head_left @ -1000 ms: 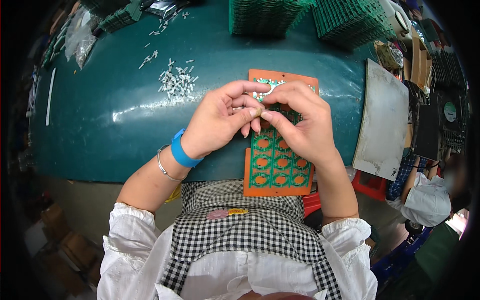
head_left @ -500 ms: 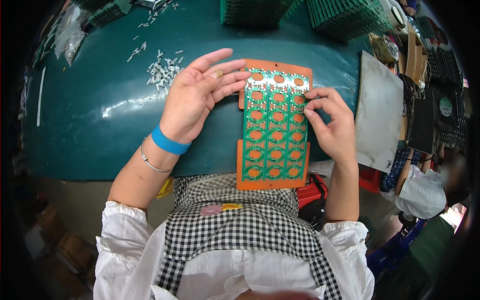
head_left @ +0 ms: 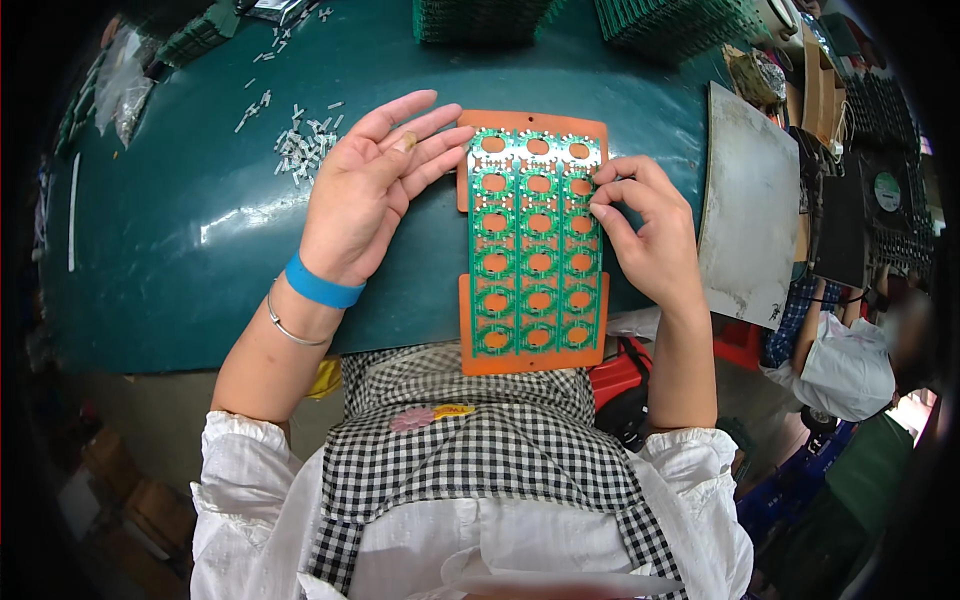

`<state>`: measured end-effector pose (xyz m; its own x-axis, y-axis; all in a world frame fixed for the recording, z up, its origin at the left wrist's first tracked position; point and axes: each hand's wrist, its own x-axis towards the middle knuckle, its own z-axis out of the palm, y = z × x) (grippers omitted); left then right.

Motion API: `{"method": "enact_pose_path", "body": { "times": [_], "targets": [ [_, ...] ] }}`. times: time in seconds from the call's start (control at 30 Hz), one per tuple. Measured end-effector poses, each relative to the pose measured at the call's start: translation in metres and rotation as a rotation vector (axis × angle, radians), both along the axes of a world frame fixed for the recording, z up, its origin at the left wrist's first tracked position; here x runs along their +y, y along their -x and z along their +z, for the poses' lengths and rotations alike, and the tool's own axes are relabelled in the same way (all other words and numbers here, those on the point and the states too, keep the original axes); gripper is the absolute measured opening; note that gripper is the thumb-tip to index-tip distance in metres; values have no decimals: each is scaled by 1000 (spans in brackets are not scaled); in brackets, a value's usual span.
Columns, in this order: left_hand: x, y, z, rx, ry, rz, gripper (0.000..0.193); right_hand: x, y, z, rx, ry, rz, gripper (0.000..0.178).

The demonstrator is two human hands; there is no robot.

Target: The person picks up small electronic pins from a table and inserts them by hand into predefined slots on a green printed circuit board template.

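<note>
A green circuit board panel [head_left: 518, 255] with rows of oval openings lies on an orange carrier plate [head_left: 470, 362], which reaches over the table's near edge. Along its far rows sit several small pale parts. My left hand [head_left: 360, 190] is palm up with its fingers stretched out, the fingertips by the panel's far left corner. At the panel's right edge, near the second and third rows, my right hand [head_left: 655, 230] has thumb and forefinger drawn together. Anything between those fingertips is too small to make out.
Small white-and-metal parts [head_left: 303, 148] lie in a loose pile on the green table [head_left: 190, 290], with more scattered beyond. Tall stacks of green boards [head_left: 480, 20] stand at the back. A grey panel [head_left: 750, 210] lies at the right. Another person [head_left: 845, 365] sits farther right.
The whole scene has shifted slightly left in the picture. My right thumb and forefinger have come closer together at the panel's edge. My left hand keeps its palm-up pose.
</note>
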<state>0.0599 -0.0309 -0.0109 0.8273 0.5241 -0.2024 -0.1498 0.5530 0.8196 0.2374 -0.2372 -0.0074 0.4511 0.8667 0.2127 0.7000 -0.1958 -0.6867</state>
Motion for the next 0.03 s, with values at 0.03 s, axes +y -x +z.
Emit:
{"method": "enact_pose_path", "body": {
  "times": [0.03],
  "targets": [
    [1,1,-1,-7,2,-19,41,0,0,0,-12,19,21,8]
  ]
}}
